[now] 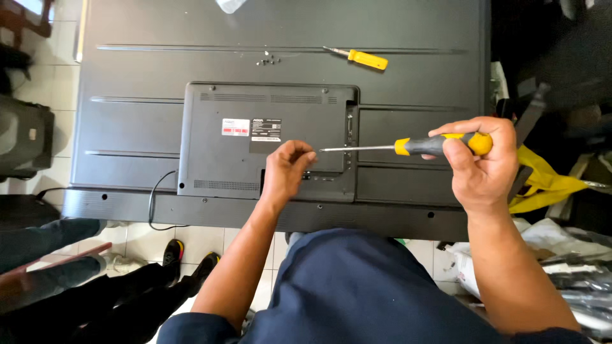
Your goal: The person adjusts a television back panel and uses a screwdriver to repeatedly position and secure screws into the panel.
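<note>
The right hand is closed around the yellow-and-grey handle of a screwdriver, held level, with its thin shaft running left. The tip ends just beside the fingertips of the left hand. The left hand's fingers are curled in narrowly and pinched near the tip; whether they hold something small cannot be told. Both hands are over the back of a television that lies face down, dark grey, with its raised rear cover under the left hand. A red-and-white label and a dark label sit on that cover.

Farther up the panel, a second screwdriver with a yellow handle lies loose, and a few small screws lie near it to the left. A black cable loops from the cover's lower left corner. A yellow cloth lies beside the television's right edge, close to the right hand. At lower left, another person's legs and dark shoes stand on the tiled floor.
</note>
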